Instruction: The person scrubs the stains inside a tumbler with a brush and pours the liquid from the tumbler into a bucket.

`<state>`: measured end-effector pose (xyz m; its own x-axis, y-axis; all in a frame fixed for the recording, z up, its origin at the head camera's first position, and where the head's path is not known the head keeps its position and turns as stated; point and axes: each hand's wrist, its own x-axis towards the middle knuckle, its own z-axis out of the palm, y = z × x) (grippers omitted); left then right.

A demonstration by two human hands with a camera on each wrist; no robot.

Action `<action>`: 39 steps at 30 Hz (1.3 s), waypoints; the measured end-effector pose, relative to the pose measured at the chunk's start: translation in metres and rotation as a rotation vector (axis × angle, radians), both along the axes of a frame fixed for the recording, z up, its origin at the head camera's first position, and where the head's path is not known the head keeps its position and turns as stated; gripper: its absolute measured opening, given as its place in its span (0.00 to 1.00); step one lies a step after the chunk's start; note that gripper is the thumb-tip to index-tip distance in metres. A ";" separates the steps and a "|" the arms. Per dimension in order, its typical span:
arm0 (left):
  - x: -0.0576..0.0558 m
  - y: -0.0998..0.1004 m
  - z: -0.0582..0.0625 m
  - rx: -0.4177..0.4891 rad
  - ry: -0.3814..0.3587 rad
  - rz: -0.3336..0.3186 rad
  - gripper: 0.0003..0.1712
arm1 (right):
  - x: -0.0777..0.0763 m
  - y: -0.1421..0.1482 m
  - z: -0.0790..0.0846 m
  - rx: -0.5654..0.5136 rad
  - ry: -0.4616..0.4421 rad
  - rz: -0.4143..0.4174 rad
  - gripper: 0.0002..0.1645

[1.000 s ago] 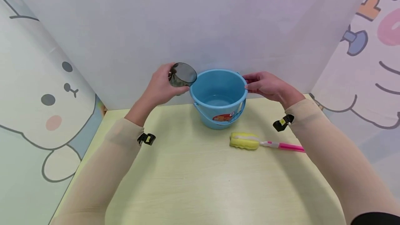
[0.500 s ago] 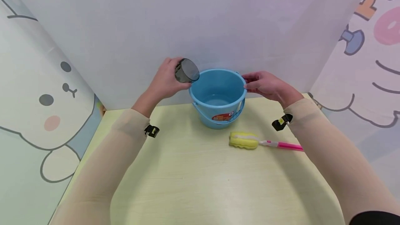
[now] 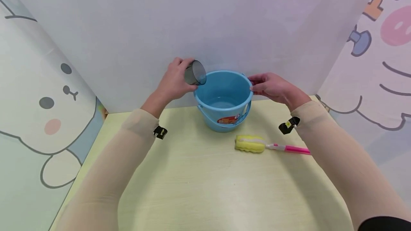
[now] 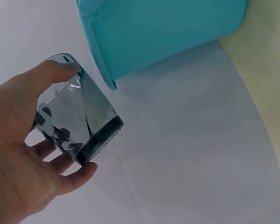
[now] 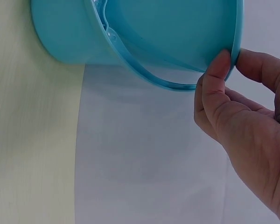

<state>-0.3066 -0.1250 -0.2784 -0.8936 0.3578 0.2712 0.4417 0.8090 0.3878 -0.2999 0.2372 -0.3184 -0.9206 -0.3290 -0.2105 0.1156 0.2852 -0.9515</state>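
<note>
Left hand (image 3: 174, 81) held a tilted dark see-through cup (image 3: 194, 73) just beside the blue bucket (image 3: 223, 93); right hand (image 3: 269, 86) pinched its rim. Bucket stood on worktop (image 3: 199, 184), yellow brush (image 3: 250, 143) near.

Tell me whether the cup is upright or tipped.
Tipped: in the head view, the left hand holds the grey cup slanted, its mouth turned toward the blue bucket. Whether it holds liquid, I cannot tell.
</note>
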 end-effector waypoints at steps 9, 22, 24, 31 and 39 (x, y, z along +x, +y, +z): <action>0.002 0.007 0.000 -0.044 0.051 -0.017 0.54 | 0.000 0.001 0.000 0.001 0.004 0.002 0.35; 0.002 0.014 0.001 -0.090 0.088 -0.032 0.53 | 0.001 0.003 -0.001 0.008 0.011 0.008 0.34; 0.002 0.015 0.002 -0.095 0.096 -0.036 0.53 | 0.001 0.003 -0.001 0.007 0.010 0.007 0.34; 0.003 0.017 0.005 -0.104 0.095 -0.043 0.53 | 0.001 0.002 -0.001 0.002 0.005 -0.003 0.34; 0.004 0.018 0.008 -0.095 0.101 -0.053 0.53 | 0.001 0.000 0.000 0.005 0.009 0.002 0.34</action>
<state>-0.3030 -0.1066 -0.2706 -0.8428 0.4318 0.3214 0.5174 0.8145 0.2624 -0.2991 0.2369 -0.3182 -0.9219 -0.3297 -0.2036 0.1064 0.2899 -0.9511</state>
